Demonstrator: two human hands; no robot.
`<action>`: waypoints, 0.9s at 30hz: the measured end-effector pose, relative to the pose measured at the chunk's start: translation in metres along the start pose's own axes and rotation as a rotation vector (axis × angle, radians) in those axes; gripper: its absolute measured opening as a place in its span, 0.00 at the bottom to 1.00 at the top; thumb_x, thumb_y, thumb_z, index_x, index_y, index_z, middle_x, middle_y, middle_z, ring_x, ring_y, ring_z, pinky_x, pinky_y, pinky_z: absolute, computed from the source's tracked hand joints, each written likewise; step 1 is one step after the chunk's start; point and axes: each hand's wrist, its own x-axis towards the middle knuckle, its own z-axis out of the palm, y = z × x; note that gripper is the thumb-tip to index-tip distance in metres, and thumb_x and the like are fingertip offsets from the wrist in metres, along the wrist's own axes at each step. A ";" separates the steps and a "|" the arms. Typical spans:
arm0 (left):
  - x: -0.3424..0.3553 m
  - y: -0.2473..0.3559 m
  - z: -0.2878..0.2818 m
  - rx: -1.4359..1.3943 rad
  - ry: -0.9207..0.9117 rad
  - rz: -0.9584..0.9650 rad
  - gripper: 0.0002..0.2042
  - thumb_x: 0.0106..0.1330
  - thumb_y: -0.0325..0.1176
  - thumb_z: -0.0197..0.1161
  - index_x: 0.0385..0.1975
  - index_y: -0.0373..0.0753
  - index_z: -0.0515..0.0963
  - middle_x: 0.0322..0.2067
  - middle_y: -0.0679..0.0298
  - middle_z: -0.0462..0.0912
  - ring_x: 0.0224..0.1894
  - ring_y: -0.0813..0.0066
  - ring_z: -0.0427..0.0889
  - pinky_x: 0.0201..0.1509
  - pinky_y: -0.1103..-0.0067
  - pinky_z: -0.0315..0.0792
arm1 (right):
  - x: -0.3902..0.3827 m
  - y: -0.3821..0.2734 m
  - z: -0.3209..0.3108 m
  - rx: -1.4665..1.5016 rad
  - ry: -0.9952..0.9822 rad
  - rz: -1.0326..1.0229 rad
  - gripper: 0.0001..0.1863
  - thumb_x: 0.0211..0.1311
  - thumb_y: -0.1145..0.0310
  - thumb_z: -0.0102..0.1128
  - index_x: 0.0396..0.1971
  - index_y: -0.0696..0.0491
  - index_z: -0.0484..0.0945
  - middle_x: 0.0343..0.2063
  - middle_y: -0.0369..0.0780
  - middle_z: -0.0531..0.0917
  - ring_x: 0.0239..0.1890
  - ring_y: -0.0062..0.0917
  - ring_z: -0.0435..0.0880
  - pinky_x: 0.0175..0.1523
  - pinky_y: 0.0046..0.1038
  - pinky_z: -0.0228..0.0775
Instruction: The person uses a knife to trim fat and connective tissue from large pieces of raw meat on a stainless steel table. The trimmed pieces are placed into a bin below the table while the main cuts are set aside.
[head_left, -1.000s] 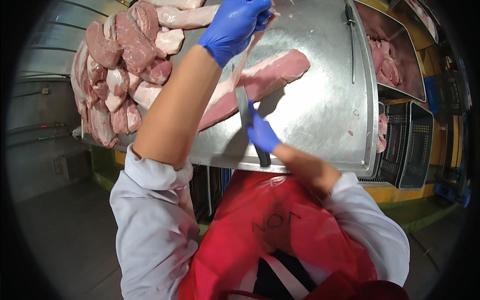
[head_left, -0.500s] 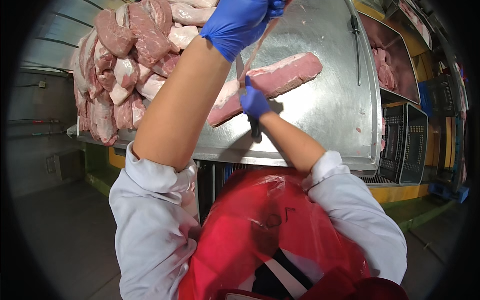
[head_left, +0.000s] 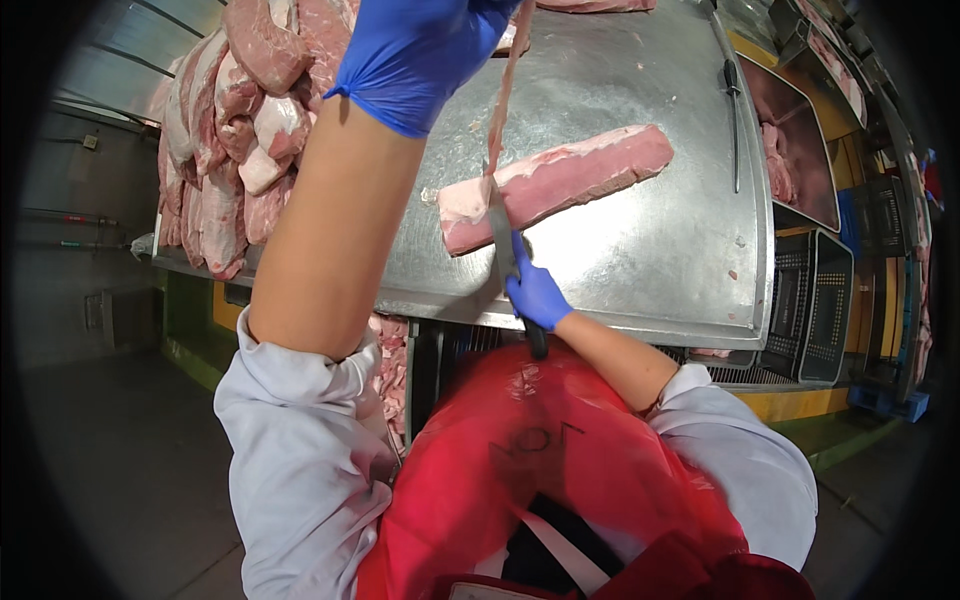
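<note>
At the top of the head view, my left hand (head_left: pixel 425 55), in a blue glove, is closed on a thin strip of pale meat trimming (head_left: pixel 505 95) that rises from a long pink loin (head_left: pixel 590 175) lying diagonally on the steel tray table (head_left: pixel 660 255). My right hand (head_left: pixel 535 285), also gloved, grips a knife (head_left: pixel 500 230) by its dark handle. The blade crosses the loin's left part, beside a white fat layer, where the strip comes off. The fingertips of my left hand are partly cut off by the frame edge.
A heap of meat pieces (head_left: pixel 220 150) covers the table's left end. A thin dark-handled rod (head_left: pixel 733 130) lies along the right edge. A steel bin with meat (head_left: pixel 780 160) and grey crates (head_left: pixel 820 310) stand to the right. Trimmings (head_left: pixel 390 370) lie below the table's front.
My left hand has moved up and left, lifting the strip higher. The knife in my right hand rose, then came back down. The loin sits farther right in the picture, and more fat shows trimmed.
</note>
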 end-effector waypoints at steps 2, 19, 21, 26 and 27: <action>-0.010 -0.006 0.017 0.008 0.001 -0.031 0.03 0.74 0.27 0.54 0.36 0.38 0.72 0.26 0.66 0.74 0.23 0.84 0.67 0.23 0.88 0.61 | 0.052 0.027 0.012 -0.255 0.157 -0.272 0.42 0.63 0.73 0.47 0.77 0.47 0.42 0.40 0.62 0.82 0.25 0.48 0.85 0.32 0.42 0.81; -0.018 0.077 0.023 -0.065 -0.244 0.108 0.09 0.78 0.29 0.43 0.37 0.33 0.70 0.28 0.63 0.72 0.24 0.82 0.67 0.26 0.84 0.64 | 0.013 -0.028 0.055 0.001 -0.020 -0.077 0.41 0.62 0.74 0.43 0.76 0.54 0.40 0.47 0.65 0.79 0.44 0.58 0.82 0.55 0.50 0.72; -0.033 0.097 0.016 -0.002 -0.265 0.137 0.09 0.78 0.29 0.44 0.38 0.32 0.70 0.29 0.63 0.73 0.25 0.81 0.68 0.28 0.84 0.66 | 0.032 -0.049 0.041 0.000 -0.128 0.006 0.41 0.62 0.74 0.44 0.76 0.51 0.42 0.46 0.64 0.80 0.45 0.57 0.83 0.54 0.50 0.72; -0.084 0.220 -0.090 0.034 0.006 0.296 0.07 0.73 0.22 0.51 0.44 0.26 0.73 0.26 0.67 0.68 0.24 0.81 0.63 0.26 0.83 0.62 | 0.132 -0.025 -0.007 0.110 -0.019 0.150 0.42 0.63 0.69 0.48 0.76 0.49 0.44 0.37 0.60 0.83 0.36 0.48 0.86 0.44 0.44 0.78; -0.127 0.247 -0.124 0.065 -0.009 0.235 0.09 0.73 0.21 0.50 0.47 0.26 0.74 0.29 0.66 0.70 0.24 0.81 0.63 0.27 0.82 0.62 | 0.130 -0.007 -0.014 0.107 0.043 0.132 0.42 0.63 0.69 0.49 0.76 0.48 0.44 0.36 0.59 0.83 0.33 0.46 0.87 0.42 0.42 0.79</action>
